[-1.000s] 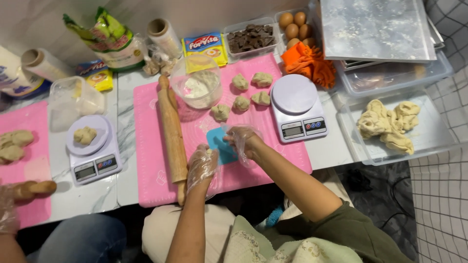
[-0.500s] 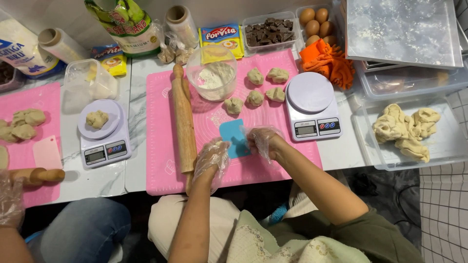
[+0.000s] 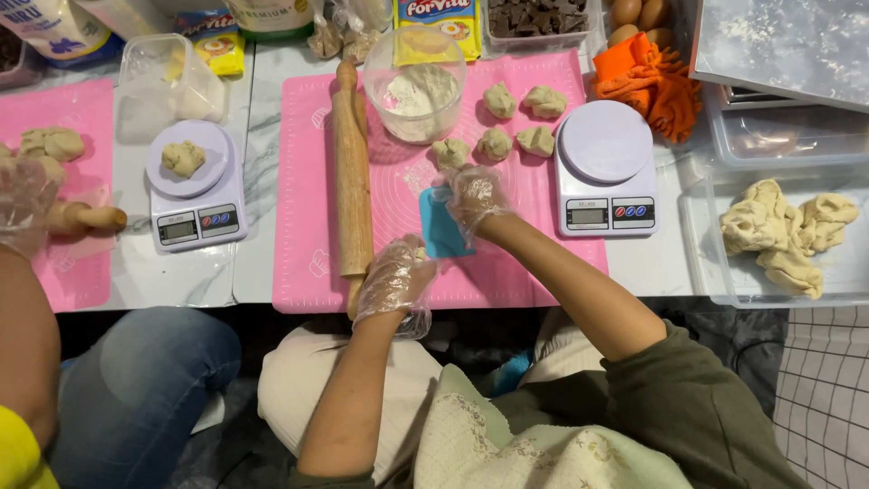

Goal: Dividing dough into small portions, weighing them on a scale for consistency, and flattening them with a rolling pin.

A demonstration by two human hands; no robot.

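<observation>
My right hand (image 3: 471,195), in a clear plastic glove, grips the top edge of a blue dough scraper (image 3: 439,237) that lies on the pink silicone mat (image 3: 525,272). My left hand (image 3: 394,282), also gloved, rests loosely curled on the mat's near edge. It sits beside the near handle of a wooden rolling pin (image 3: 351,172) and holds nothing I can see. Several small dough balls (image 3: 516,118) lie on the mat just beyond my right hand. A clear bowl of flour (image 3: 416,86) stands at the mat's far side.
A white kitchen scale (image 3: 605,167) stands right of the mat, with an orange cloth (image 3: 647,77) behind it and a tray of dough pieces (image 3: 787,231) further right. On the left are a second scale with dough (image 3: 186,181), another pink mat (image 3: 68,181) and a co-worker's gloved hand (image 3: 23,204) on a rolling pin.
My view has come closer and shifted, so the table fills more of the frame. My right hand stays on the blue scraper and my left hand stays beside the rolling pin.
</observation>
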